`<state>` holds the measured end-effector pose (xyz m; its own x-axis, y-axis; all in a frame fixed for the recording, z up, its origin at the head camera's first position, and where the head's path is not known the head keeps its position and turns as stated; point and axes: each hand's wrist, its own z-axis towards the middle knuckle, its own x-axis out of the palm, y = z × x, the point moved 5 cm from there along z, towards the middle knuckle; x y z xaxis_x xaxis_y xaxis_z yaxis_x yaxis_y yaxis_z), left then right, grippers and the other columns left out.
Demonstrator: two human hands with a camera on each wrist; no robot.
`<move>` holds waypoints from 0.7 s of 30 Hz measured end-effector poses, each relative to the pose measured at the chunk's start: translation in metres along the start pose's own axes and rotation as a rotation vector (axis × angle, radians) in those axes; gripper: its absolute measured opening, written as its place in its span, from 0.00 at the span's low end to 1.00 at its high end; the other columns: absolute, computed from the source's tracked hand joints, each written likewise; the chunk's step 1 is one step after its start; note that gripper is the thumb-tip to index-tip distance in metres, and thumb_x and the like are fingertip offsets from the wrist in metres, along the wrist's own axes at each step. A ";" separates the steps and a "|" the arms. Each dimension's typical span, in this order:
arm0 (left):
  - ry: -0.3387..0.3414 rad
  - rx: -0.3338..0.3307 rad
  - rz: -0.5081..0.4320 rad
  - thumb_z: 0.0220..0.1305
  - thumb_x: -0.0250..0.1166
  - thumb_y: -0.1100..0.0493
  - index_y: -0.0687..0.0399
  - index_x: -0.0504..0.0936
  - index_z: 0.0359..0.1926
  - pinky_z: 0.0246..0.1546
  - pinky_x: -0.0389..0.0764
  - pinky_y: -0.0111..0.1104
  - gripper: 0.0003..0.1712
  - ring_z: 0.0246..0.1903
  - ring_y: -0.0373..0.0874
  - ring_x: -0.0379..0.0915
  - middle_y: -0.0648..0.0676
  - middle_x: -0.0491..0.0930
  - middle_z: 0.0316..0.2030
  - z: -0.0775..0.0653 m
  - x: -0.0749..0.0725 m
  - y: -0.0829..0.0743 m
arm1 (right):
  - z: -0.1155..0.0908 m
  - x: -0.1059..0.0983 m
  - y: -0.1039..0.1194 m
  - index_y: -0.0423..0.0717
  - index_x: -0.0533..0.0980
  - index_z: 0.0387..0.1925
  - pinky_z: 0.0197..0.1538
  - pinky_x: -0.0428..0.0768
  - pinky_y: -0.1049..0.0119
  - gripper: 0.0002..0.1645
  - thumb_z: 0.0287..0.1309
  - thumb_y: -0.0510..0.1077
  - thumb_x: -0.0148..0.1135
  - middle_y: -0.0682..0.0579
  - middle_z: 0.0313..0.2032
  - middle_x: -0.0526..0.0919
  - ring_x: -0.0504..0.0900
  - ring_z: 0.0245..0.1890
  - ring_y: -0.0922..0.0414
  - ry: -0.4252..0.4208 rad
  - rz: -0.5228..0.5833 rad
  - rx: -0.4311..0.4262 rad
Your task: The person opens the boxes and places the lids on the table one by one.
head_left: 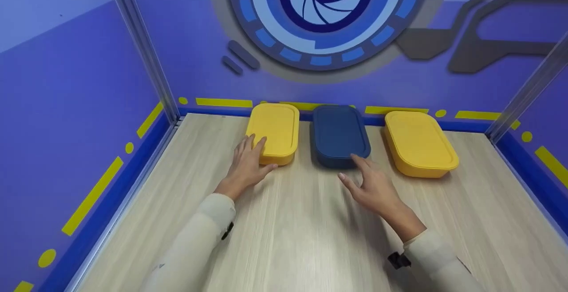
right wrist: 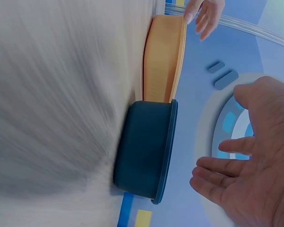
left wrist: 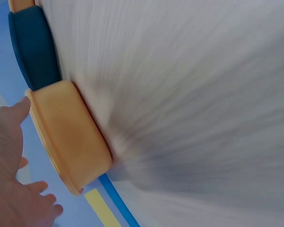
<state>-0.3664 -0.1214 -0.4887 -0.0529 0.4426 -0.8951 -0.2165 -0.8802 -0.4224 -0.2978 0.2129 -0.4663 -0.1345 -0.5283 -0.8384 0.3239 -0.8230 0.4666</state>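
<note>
Three lidded lunch boxes lie in a row along the back of the table: a yellow lunch box (head_left: 276,125) at left, a navy blue one (head_left: 339,132) in the middle, another yellow one (head_left: 421,143) at right. My left hand (head_left: 246,164) is at the front left corner of the left yellow box, fingers spread; in the left wrist view its thumb is close to the lid rim, and whether it touches I cannot tell. By the front right corner of the navy box (right wrist: 144,149) is my right hand (right wrist: 244,165), thumb and fingers apart, holding nothing.
The boxes stand on a light wood-grain table (head_left: 284,234). Behind them rises a blue and purple printed wall (head_left: 186,57) with yellow dashes along its base. Side panels with metal corner posts (head_left: 144,45) enclose the table at left and right.
</note>
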 end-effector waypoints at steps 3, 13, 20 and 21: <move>0.040 0.011 -0.009 0.68 0.73 0.36 0.45 0.57 0.85 0.87 0.45 0.57 0.54 0.87 0.62 0.39 0.62 0.48 0.86 0.010 0.002 0.002 | -0.001 0.002 0.000 0.37 0.69 0.75 0.74 0.73 0.34 0.43 0.73 0.61 0.65 0.33 0.72 0.76 0.74 0.73 0.32 0.003 -0.006 -0.009; 0.115 0.070 0.043 0.66 0.72 0.33 0.44 0.60 0.84 0.88 0.43 0.54 0.54 0.88 0.56 0.34 0.56 0.48 0.87 0.029 0.012 0.006 | -0.003 0.005 -0.001 0.36 0.73 0.72 0.74 0.72 0.33 0.41 0.72 0.61 0.66 0.32 0.70 0.78 0.74 0.73 0.32 0.018 -0.003 -0.008; 0.124 0.085 0.055 0.70 0.67 0.32 0.44 0.61 0.83 0.88 0.42 0.53 0.49 0.88 0.57 0.39 0.57 0.51 0.86 0.030 0.020 0.008 | -0.003 0.007 -0.004 0.37 0.74 0.72 0.75 0.71 0.33 0.41 0.72 0.61 0.66 0.32 0.71 0.78 0.73 0.74 0.32 0.043 0.005 0.011; 0.125 0.084 0.068 0.71 0.66 0.31 0.43 0.61 0.84 0.88 0.42 0.53 0.49 0.87 0.56 0.40 0.57 0.52 0.86 0.030 0.021 0.009 | -0.003 0.007 -0.004 0.37 0.74 0.72 0.75 0.72 0.33 0.41 0.72 0.61 0.66 0.32 0.70 0.78 0.74 0.74 0.32 0.044 0.005 0.012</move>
<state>-0.3985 -0.1145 -0.5068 0.0506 0.3530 -0.9343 -0.2973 -0.8877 -0.3515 -0.2969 0.2134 -0.4748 -0.0918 -0.5226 -0.8476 0.3128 -0.8233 0.4737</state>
